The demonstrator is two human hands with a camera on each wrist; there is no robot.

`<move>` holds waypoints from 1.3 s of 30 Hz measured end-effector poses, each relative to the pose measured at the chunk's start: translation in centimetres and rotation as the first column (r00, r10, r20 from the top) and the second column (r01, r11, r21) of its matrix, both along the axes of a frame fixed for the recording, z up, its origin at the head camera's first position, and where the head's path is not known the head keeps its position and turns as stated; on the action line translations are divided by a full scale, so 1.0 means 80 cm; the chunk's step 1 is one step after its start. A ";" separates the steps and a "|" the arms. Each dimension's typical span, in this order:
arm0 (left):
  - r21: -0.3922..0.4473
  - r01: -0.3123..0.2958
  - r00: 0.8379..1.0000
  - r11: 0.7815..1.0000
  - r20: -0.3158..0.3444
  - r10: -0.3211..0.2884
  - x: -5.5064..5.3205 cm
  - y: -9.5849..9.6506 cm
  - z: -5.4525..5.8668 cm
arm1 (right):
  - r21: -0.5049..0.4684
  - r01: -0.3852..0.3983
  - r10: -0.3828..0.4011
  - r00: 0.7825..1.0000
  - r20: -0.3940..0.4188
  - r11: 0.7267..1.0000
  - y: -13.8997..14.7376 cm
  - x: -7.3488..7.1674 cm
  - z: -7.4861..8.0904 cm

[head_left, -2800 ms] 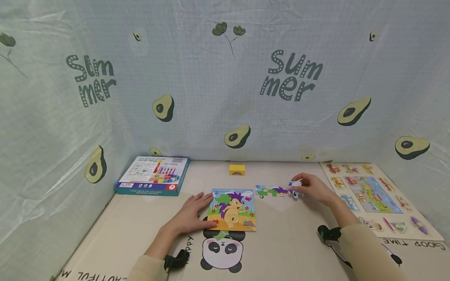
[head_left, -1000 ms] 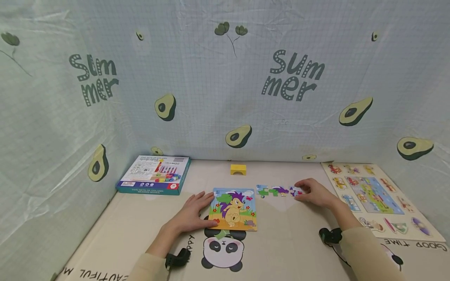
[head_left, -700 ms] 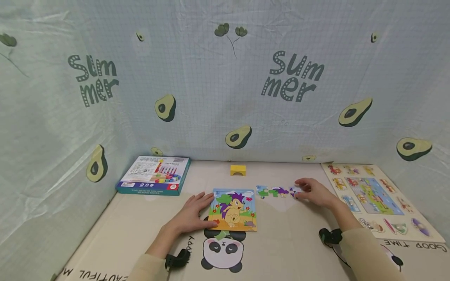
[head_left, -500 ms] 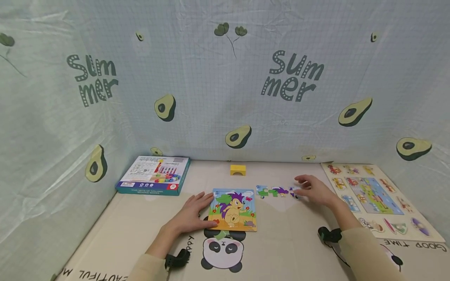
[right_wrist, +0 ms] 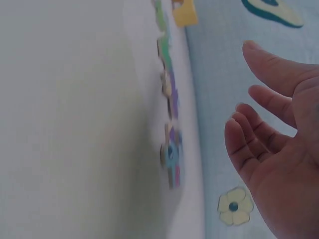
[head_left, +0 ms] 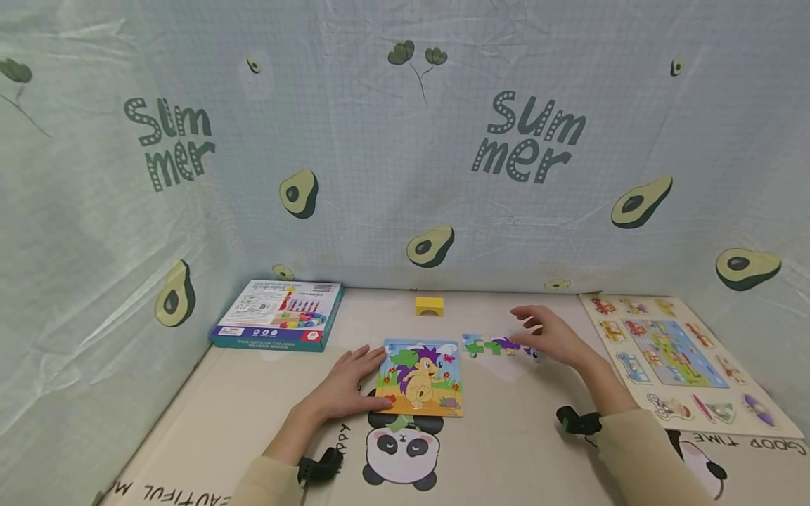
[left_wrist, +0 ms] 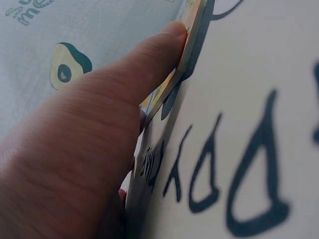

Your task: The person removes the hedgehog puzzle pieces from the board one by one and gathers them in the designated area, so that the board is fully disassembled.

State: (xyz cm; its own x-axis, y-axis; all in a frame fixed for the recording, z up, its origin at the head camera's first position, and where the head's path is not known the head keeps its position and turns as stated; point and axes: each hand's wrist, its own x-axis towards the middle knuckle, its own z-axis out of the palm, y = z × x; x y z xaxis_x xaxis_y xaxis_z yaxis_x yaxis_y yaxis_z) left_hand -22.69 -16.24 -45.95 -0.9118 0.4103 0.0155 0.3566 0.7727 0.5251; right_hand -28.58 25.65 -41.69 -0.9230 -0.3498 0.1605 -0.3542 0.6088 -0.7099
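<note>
Head view, left hand (head_left: 346, 385) touching hedgehog puzzle (head_left: 420, 379)

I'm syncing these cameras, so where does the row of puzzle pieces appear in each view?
Head: right of centre, below mid-height; the pieces lie between the hedgehog board and the right hand.
Left wrist: not in it.
Right wrist: near the middle, the pieces run down from the top edge.
Shared landmark: the avocado-print wall, visible in all three.
</note>
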 end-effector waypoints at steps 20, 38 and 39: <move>0.003 0.013 1.000 1.000 0.000 -0.013 -0.001 0.003 -0.002 | -0.130 -0.075 0.081 0.996 0.042 0.989 -0.114 0.011 -0.007; -0.004 0.000 1.000 1.000 0.009 0.000 0.001 -0.001 0.002 | -0.139 -0.185 0.202 0.972 0.120 0.973 -0.202 0.025 -0.019; -0.004 0.002 1.000 1.000 0.008 -0.002 0.001 -0.001 0.002 | -0.129 -0.186 0.203 0.971 0.127 0.974 -0.206 0.026 -0.020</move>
